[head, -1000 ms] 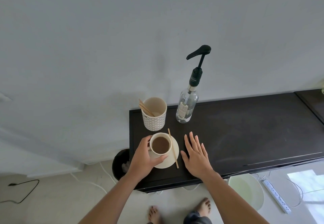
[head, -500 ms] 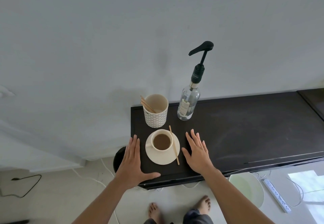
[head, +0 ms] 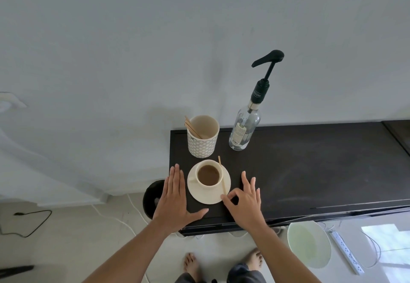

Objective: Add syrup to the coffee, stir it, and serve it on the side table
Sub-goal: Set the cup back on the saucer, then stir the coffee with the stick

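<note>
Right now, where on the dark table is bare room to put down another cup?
The table is bare to the right of the bottle and the right hand, as far as its right end. The left end is crowded: holder, bottle, saucer with cup and stick, and the left hand flat beside the saucer.

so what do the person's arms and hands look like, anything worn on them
Both forearms are bare as far as the frame shows: no sleeves, watch, bracelet or gloves. The left hand and right hand show no rings, with short plain nails.
</note>
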### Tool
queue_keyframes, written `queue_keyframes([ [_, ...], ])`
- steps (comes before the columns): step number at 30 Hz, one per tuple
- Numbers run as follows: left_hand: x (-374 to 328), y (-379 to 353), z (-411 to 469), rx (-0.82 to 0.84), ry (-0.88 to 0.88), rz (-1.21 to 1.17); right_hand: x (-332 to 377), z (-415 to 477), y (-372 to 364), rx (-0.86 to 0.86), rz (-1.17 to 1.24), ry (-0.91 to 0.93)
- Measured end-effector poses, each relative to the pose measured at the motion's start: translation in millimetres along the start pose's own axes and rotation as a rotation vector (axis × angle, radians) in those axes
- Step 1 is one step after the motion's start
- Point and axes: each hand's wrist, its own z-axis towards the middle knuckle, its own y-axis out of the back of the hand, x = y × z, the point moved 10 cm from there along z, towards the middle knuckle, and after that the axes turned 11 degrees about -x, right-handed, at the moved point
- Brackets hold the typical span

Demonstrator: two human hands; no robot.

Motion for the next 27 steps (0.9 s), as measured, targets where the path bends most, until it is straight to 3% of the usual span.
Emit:
queue_keyframes([
  [5,-4.1,-3.3,4.4,-0.012,0.07,-0.021,2.5,-5.5,14.3,0.051,0.072,-0.024],
  [10,-5.1,-2.6,5.4,-0.046,0.068,-0.052,7.7,-6.5,81.4,-0.121,0.252,-0.095],
  [19,-4.3,-0.7,6.1,-0.094,0.045,-0.107,53.7,2.4,132.7,-0.163,0.021,0.191],
  [27,-2.3,-4.0,6.5,-0.083,0.054,-0.103,109.5,1.7,118.4,-0.181,0.271,0.177],
])
